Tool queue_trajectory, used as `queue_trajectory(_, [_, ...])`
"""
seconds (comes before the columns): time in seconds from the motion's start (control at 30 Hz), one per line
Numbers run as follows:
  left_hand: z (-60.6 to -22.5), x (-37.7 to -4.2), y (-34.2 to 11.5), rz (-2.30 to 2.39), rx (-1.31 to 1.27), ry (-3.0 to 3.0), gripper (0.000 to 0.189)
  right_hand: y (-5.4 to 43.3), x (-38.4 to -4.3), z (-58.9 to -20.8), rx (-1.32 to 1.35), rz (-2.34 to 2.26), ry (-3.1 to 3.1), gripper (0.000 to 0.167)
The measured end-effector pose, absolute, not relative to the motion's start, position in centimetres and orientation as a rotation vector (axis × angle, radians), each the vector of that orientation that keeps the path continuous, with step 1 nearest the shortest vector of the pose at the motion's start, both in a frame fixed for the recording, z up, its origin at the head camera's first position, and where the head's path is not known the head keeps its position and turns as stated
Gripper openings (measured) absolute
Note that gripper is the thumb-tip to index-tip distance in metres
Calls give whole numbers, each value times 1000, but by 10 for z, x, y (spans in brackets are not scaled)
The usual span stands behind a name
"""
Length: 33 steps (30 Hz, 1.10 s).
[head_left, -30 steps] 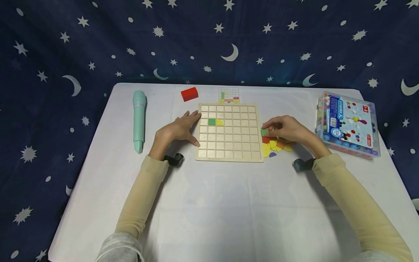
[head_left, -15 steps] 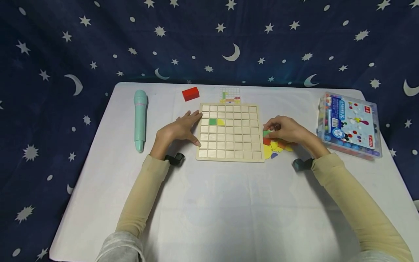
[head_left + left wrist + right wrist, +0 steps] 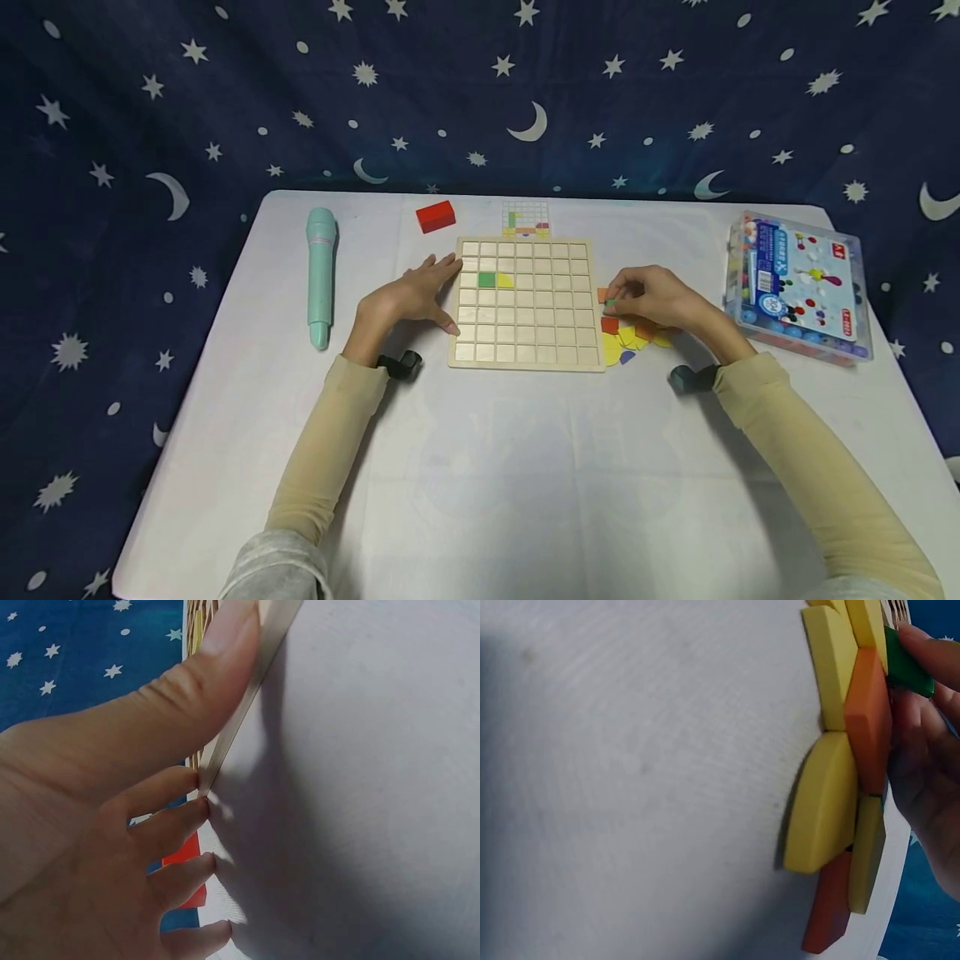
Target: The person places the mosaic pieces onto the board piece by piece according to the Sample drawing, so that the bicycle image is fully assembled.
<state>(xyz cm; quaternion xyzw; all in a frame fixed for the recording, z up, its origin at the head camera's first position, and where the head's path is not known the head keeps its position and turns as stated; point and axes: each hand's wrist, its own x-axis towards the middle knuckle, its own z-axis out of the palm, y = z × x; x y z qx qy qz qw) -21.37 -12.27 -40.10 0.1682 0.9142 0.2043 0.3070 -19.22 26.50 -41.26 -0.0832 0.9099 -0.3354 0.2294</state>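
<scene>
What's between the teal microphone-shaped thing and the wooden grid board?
Head view: the left hand, touching the left edge of the grid board, then bare white tabletop to the microphone-shaped thing; the red block sits farther back.

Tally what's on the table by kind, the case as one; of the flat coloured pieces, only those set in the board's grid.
Wooden board: 1
Green piece: 1
Yellow piece: 1
Pattern card: 1
Red block: 1
Turquoise microphone: 1
Clear case: 1
Total: 7
</scene>
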Motion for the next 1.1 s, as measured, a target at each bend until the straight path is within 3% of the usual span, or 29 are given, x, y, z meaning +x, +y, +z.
queue_trajectory(0.57, [-400,-213,-124,552,438,2420,117,229,-199,-404,-159,-1163,2399,29])
queue_trajectory(1.1, [-402,-214,-123,554,445,2432,118,179,-211,-409,-373,-1205,2341,33])
